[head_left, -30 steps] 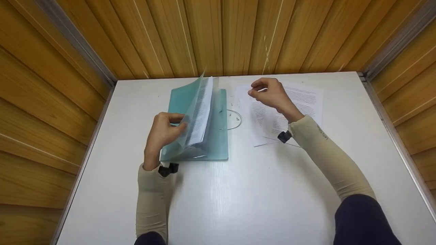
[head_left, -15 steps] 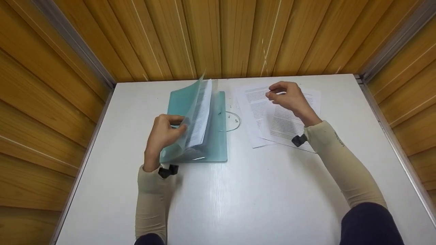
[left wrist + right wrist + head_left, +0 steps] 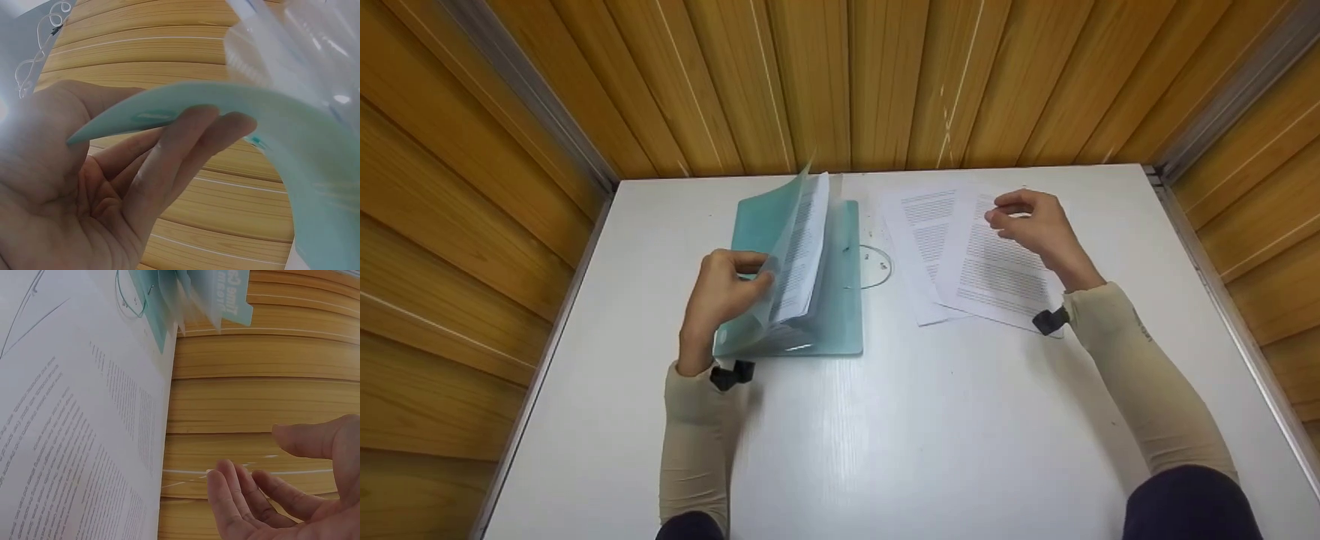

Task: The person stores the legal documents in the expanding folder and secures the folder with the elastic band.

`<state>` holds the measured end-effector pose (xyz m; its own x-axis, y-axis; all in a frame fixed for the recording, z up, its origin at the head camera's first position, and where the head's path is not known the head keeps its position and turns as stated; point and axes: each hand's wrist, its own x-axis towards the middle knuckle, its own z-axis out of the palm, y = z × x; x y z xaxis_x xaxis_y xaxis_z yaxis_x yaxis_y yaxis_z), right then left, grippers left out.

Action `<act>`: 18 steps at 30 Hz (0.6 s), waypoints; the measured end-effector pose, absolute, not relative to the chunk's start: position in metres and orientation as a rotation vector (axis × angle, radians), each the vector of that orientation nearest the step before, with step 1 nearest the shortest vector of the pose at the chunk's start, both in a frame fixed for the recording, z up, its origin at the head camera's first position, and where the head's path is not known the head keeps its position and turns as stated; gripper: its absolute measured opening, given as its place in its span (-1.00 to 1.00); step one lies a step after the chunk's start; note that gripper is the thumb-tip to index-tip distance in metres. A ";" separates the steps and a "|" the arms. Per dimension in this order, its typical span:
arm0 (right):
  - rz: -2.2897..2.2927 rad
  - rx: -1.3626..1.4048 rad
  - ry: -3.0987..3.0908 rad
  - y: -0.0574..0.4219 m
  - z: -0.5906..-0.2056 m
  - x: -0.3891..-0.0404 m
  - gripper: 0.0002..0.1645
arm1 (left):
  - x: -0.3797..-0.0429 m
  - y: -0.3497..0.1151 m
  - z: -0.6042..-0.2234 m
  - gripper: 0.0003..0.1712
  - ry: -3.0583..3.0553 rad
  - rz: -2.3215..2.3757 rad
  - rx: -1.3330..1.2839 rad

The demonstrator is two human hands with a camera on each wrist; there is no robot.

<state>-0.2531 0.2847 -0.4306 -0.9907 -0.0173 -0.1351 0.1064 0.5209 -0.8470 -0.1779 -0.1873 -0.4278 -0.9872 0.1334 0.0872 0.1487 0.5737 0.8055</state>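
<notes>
A teal folder (image 3: 851, 330) lies at the back middle of the white table, its front cover lifted and bowed. My left hand (image 3: 722, 292) pinches the edge of that cover; the left wrist view shows the cover (image 3: 185, 101) between thumb and fingers. Printed sheets (image 3: 801, 262) and clear sleeves stand tilted inside the folder. My right hand (image 3: 1039, 225) hovers above the loose printed pages (image 3: 997, 281) at the right. In the right wrist view its fingers (image 3: 228, 503) are relaxed and bent, thumb apart, holding nothing.
A thin elastic cord (image 3: 891, 266) loops out from the folder's right side onto the table (image 3: 885, 435). Another printed page (image 3: 919, 202) lies partly beneath the right-hand one. Wood-patterned panels (image 3: 877, 82) rise behind the table and at both sides.
My right hand has moved rightward and slightly nearer over the loose pages, uncovering more of their print. The left hand and the folder cover have stayed in place.
</notes>
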 end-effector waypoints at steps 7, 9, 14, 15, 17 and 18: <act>-1.446 0.137 2.663 0.305 -0.439 -0.253 -0.37 | -0.178 -0.187 -0.429 -0.61 -2.776 -1.433 -0.247; -1.432 0.154 2.679 0.311 -0.442 -0.254 -0.36 | -0.179 -0.188 -0.429 -0.61 -2.773 -1.442 -0.254; -1.344 0.220 2.723 0.325 -0.454 -0.257 -0.29 | -0.179 -0.189 -0.431 -0.62 -2.765 -1.451 -0.271; -1.326 0.238 2.726 0.327 -0.457 -0.258 -0.28 | -0.179 -0.189 -0.431 -0.62 -2.766 -1.452 -0.271; -1.300 0.274 2.724 0.332 -0.462 -0.260 -0.25 | -0.179 -0.190 -0.432 -0.63 -2.768 -1.457 -0.270; -1.295 0.294 2.719 0.334 -0.464 -0.260 -0.24 | -0.179 -0.190 -0.432 -0.63 -2.768 -1.462 -0.268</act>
<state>-0.2602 0.3340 -0.4638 -0.9745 0.1244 -0.1867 0.2234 0.6160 -0.7554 -0.1792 -0.1897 -0.4316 -0.9855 0.1502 0.0790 0.1500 0.5527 0.8198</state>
